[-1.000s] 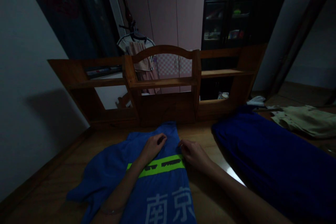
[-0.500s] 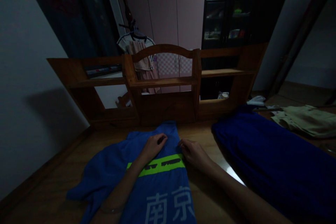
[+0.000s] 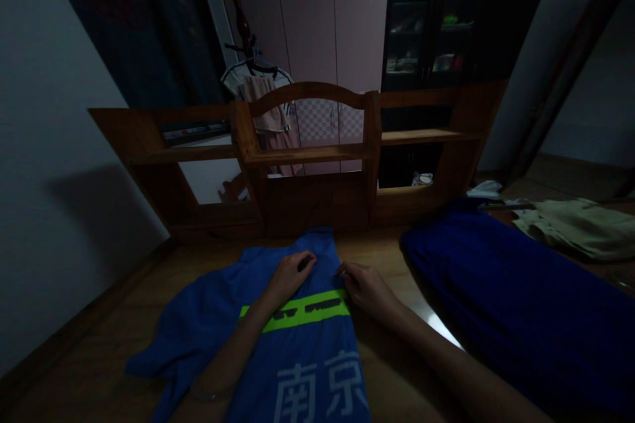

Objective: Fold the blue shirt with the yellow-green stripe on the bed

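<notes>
A blue shirt [image 3: 208,324] with a bright green stripe and pale characters lies spread on the wooden surface before me. My left hand [image 3: 290,275] rests on the shirt just above the stripe, fingers curled and pinching the cloth. At the shirt's right edge my right hand [image 3: 364,289] has its fingers bent and pinching the fabric at the end of the stripe. Both forearms reach in from the bottom of the view.
A wooden headboard with shelves [image 3: 307,155] stands just beyond the shirt. A dark blue cloth [image 3: 506,304] lies to the right, a beige garment [image 3: 580,228] further right. Behind are a pink wardrobe [image 3: 317,26], a dark cabinet [image 3: 441,33] and hanging clothes [image 3: 260,102]. A white wall closes the left.
</notes>
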`<state>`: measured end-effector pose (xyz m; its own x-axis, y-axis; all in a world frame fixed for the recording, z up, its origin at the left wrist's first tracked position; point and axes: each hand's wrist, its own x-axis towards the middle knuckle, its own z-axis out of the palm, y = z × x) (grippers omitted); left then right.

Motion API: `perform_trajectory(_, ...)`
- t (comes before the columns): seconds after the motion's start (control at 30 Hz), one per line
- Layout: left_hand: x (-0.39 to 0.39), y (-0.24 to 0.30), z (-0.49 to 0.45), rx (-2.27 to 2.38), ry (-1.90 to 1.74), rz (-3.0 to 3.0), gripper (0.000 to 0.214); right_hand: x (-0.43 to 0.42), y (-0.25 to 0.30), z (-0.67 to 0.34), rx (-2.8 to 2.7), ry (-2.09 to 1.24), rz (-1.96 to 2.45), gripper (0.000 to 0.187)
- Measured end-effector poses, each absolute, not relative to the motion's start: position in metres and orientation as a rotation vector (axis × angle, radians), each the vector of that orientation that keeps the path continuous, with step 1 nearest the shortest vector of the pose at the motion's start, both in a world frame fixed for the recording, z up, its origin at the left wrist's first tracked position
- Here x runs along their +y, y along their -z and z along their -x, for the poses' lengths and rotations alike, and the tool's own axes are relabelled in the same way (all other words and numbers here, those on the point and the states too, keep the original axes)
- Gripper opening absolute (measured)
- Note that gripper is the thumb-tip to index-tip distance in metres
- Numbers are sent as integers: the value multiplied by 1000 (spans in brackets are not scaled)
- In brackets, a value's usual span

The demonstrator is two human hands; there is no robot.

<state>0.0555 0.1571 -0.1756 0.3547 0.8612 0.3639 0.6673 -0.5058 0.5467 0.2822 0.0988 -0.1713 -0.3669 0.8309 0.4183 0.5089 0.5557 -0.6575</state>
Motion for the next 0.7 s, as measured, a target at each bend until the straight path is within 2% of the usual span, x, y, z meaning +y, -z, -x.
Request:
perform_trajectory(0.37, 171, 183, -48, 1404, -1035, -2379, 23, 102, 173, -281, -1993, -567, 1133, 15)
perform_trajectory(0.57, 186, 185, -35, 1709, -1132, -2340, 30, 108, 180, -284, -1928, -637, 1197, 41)
perform_trajectory(0.7, 177, 183, -41, 1883, -1124, -2338, 31, 107, 177, -279, -1942, -625, 1260, 37)
